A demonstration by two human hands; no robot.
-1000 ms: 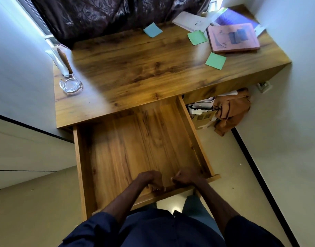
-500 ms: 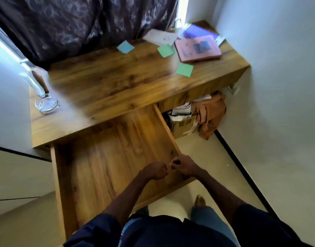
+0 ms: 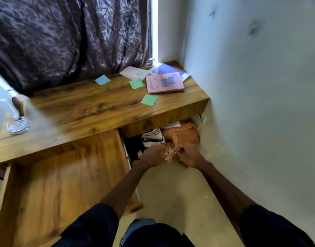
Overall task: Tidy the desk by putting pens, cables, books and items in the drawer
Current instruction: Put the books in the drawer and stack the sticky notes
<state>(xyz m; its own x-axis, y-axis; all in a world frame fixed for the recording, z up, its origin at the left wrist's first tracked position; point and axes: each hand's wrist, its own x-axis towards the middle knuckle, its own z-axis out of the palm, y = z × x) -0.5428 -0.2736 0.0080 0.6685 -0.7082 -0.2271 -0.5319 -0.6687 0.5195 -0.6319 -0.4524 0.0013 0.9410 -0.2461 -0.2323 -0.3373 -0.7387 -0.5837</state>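
Head view, looking down: two dark sleeves sit at the bottom edge, and bare forearms reach forward from them. The left hand (image 3: pixel 154 155) and right hand (image 3: pixel 187 155) are side by side above the floor (image 3: pixel 171 193), both clenched into fists, with nothing seen in either. They hang to the right of the drawer (image 3: pixel 64 184), which stands pulled well out on the left with its wooden bottom showing; the left forearm crosses over its near right corner. Behind the fists, partly hidden by them, lies clutter under the counter (image 3: pixel 92 111): an orange cloth (image 3: pixel 181 134), a white and black bundle (image 3: pixel 153 136) and what looks like a cardboard box, too covered to tell. On the counter, the nearer green note (image 3: pixel 149 100) lies close to the front edge, between the hands and the pink book (image 3: pixel 164 82). The farther green note (image 3: pixel 136 83) is just left of that book, and a blue note (image 3: pixel 102 80) lies further left. A purple book (image 3: pixel 166 68) pokes out from under the pink one, with white papers (image 3: pixel 134 73) beside it. A glass ashtray (image 3: pixel 17 125) sits at the far left end. A dark patterned curtain (image 3: pixel 73 38) hangs behind, and a pale wall (image 3: pixel 260 86) closes the right side.
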